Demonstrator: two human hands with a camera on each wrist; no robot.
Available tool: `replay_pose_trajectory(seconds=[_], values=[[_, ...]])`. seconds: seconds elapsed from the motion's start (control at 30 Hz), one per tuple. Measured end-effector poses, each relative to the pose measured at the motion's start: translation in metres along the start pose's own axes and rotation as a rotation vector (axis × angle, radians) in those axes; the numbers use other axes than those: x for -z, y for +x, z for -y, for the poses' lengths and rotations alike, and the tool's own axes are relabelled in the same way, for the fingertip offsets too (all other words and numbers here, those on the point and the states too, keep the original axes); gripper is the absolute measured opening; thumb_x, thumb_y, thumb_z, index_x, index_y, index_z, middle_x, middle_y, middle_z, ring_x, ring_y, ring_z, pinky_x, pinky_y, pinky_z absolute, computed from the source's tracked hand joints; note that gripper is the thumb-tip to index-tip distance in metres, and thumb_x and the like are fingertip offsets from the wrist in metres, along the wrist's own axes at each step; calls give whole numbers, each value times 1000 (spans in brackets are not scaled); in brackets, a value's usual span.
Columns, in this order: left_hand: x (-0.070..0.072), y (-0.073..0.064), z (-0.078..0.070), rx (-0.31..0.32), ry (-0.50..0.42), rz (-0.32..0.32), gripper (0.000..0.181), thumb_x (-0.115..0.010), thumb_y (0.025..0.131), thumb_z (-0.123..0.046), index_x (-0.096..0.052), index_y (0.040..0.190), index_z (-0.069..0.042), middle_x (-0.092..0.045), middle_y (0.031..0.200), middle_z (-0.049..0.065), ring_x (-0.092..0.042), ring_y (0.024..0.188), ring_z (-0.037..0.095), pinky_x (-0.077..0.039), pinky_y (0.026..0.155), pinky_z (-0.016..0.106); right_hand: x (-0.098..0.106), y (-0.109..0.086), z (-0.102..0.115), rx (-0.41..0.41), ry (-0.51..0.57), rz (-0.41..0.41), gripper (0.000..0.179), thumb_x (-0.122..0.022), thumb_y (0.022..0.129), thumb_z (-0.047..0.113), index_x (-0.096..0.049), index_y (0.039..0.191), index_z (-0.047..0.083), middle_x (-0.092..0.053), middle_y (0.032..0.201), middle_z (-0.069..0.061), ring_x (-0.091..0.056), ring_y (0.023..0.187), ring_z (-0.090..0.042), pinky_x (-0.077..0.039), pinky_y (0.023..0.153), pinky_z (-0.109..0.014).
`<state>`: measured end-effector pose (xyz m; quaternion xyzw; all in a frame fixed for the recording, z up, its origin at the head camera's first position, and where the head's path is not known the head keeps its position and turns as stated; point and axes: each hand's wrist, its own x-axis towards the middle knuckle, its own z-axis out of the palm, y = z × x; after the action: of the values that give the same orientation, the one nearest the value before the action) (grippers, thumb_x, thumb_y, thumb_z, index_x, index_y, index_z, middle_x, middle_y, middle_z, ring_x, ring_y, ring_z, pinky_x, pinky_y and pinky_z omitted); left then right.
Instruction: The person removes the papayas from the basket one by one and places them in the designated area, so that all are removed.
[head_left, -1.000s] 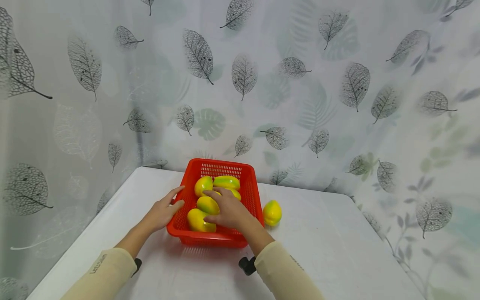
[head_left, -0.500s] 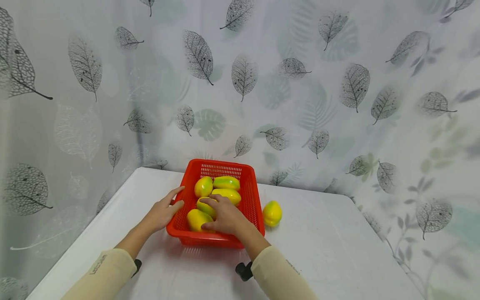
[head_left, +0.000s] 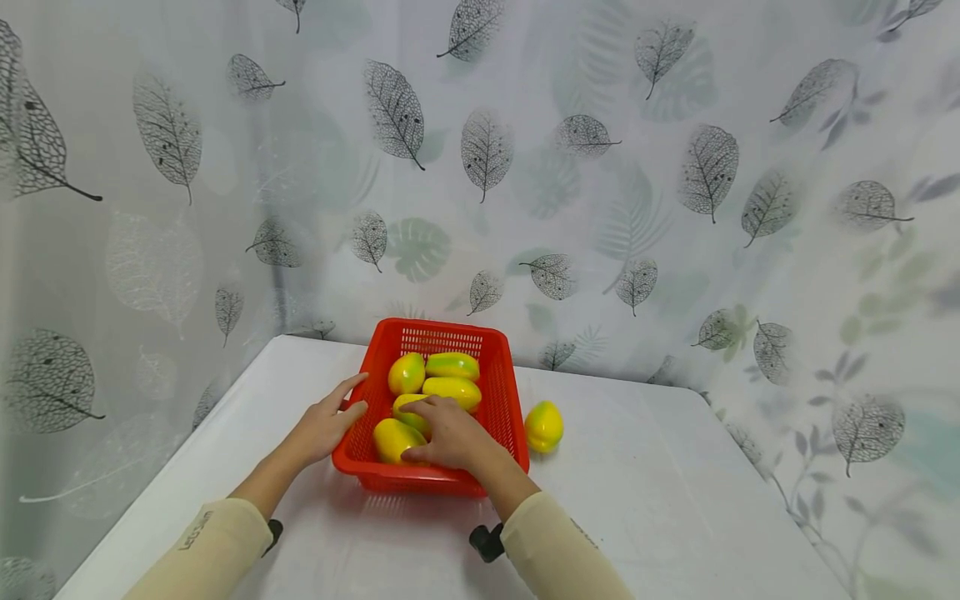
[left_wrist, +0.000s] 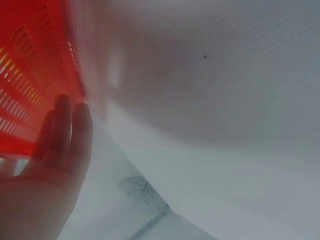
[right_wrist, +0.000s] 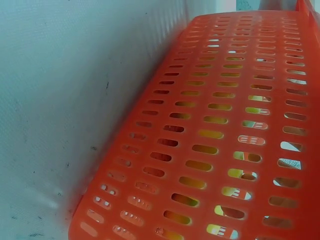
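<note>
My left hand [head_left: 321,429] rests at the left side of a red perforated plastic basket [head_left: 431,477]. In the left wrist view its fingers [left_wrist: 62,130] lie fairly straight against the basket's outer wall. Inside the basket lie several glossy yellow-green fruits that look like mangoes. My right hand [head_left: 453,435] reaches in over the near right part, fingers and thumb spread apart. Its fingertips lie over the middle fruit [head_left: 407,406], its thumb by the right end of the near fruit [head_left: 390,440]. The palm hides what is beneath it. Only the slotted wall shows in the right wrist view.
One more yellow-green fruit [head_left: 544,427] stands on the white table [head_left: 645,492], just right of the basket. Farther back in the basket are a rounded fruit [head_left: 407,372] and two long ones. A leaf-patterned curtain [head_left: 600,192] hangs behind the table.
My right hand has moved down and slightly toward me inside the basket, uncovering the long fruit behind it. It has barely shifted over the last half second. The left hand and basket stay put.
</note>
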<state>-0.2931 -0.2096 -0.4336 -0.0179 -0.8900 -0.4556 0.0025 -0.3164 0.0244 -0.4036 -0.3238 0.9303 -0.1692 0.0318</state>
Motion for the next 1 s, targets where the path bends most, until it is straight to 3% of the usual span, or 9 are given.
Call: replay_pose_trajectory(seconds=[0.4, 0.67, 1.0], values=[[-1, 0, 0, 2, -9, -3, 55, -46, 97, -35, -24, 147, -30, -50, 120, 19, -60, 89, 26, -56, 69, 36, -1, 2, 0, -5, 17, 32, 67, -79, 66, 48, -55, 128, 40, -53, 125, 14, -43, 119, -14, -48, 90, -41], [-2, 0, -1, 9, -13, -10, 56, -46, 97, -35, -24, 147, -30, -51, 119, 18, -61, 82, 24, -56, 67, 35, 0, 2, 1, -31, -3, 64, 57, -78, 66, 49, -59, 119, 43, -60, 112, 20, -32, 132, -21, -41, 96, -51], [-2, 0, -1, 15, -17, -9, 57, -47, 97, -34, -23, 148, -30, -51, 119, 18, -61, 80, 22, -56, 67, 35, 2, 2, 7, -52, -10, 96, 56, -78, 68, 45, -58, 120, 44, -58, 117, 19, -27, 135, -21, -34, 100, -56]])
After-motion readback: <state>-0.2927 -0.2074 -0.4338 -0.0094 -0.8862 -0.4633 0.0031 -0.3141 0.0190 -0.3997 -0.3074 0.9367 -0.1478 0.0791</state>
